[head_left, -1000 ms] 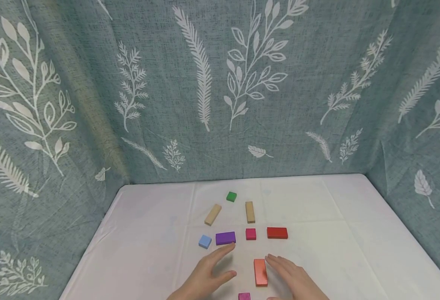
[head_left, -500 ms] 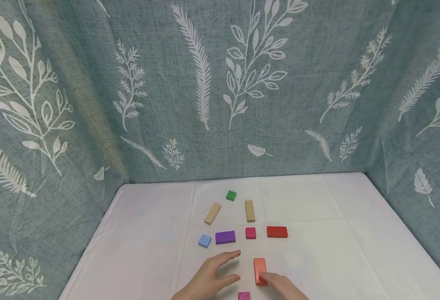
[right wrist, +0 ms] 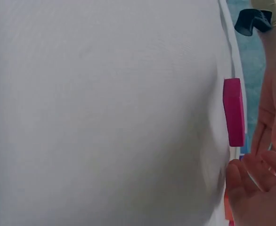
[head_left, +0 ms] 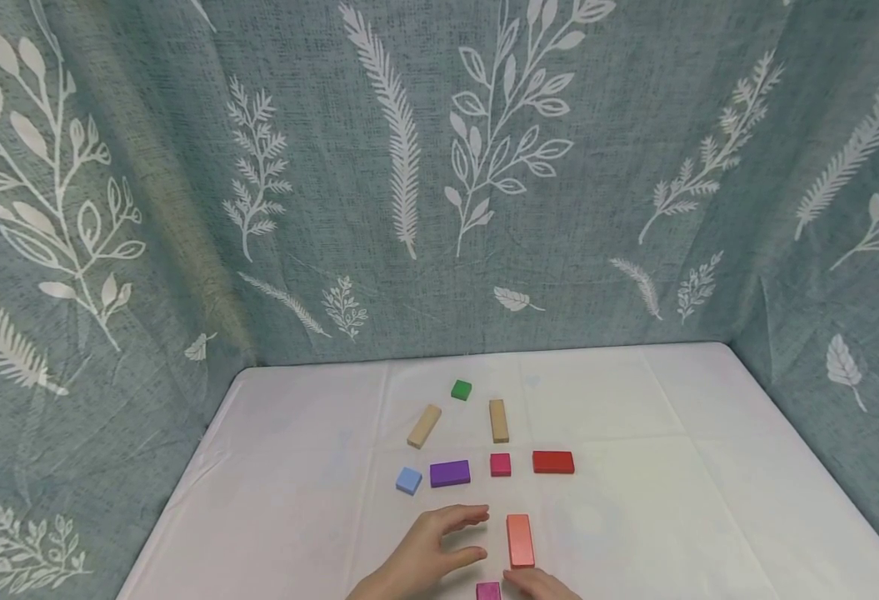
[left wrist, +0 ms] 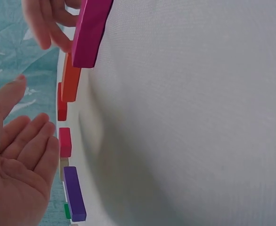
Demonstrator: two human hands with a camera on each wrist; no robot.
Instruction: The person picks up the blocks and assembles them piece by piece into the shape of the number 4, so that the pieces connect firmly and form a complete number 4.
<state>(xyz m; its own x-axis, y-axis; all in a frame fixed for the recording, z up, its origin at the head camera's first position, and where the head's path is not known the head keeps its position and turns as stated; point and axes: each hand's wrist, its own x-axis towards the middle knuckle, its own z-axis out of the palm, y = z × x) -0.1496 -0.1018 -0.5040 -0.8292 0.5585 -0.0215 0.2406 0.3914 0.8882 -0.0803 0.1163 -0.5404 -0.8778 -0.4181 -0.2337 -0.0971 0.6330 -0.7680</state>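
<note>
My left hand (head_left: 439, 546) hovers over the white cloth with thumb and fingers spread apart, nothing between them. Just right of its fingertips lies a coral-orange block (head_left: 520, 541), lengthwise to me. The right hand (head_left: 542, 585) is at the bottom of the head view, its fingertips between the near end of that block and a magenta block (head_left: 488, 591), which the frame edge cuts off. In the right wrist view, the right hand's fingers (right wrist: 251, 176) are loosely bent and apart from the magenta block (right wrist: 233, 113). Neither hand holds anything.
Beyond the hands lie a purple block (head_left: 450, 473), a light-blue block (head_left: 409, 481), a pink block (head_left: 500, 465) and a red block (head_left: 553, 462). Farther back are two plain wooden blocks, left (head_left: 424, 427) and right (head_left: 499, 421), and a green block (head_left: 461, 390). A patterned curtain (head_left: 439, 208) surrounds the table.
The right hand has moved from the right of the coral-orange block, across it, down and left towards the magenta block. My left hand has shifted slightly right and nearer. The blocks stay put.
</note>
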